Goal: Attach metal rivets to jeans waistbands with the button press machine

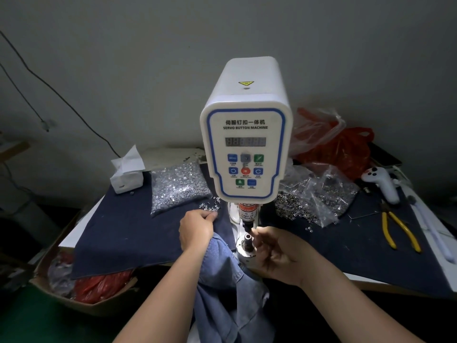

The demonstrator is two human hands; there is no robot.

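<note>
While the jeans (230,288) are hanging off the tabletop (420,276) below the button press machine (246,149), the left hand (196,227) is pinching loose rivets (211,206); the right hand (279,253) is pinching something tiny at the lower die (248,240).

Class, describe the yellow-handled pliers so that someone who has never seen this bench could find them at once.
Start at the tall white button press machine in the middle of the table and look right, past the clear bags of metal rings. The pliers lie flat on the dark cloth near the table's right edge, below a white handheld controller. Their two bright yellow handles are the only yellow thing lying on the cloth.
</note>
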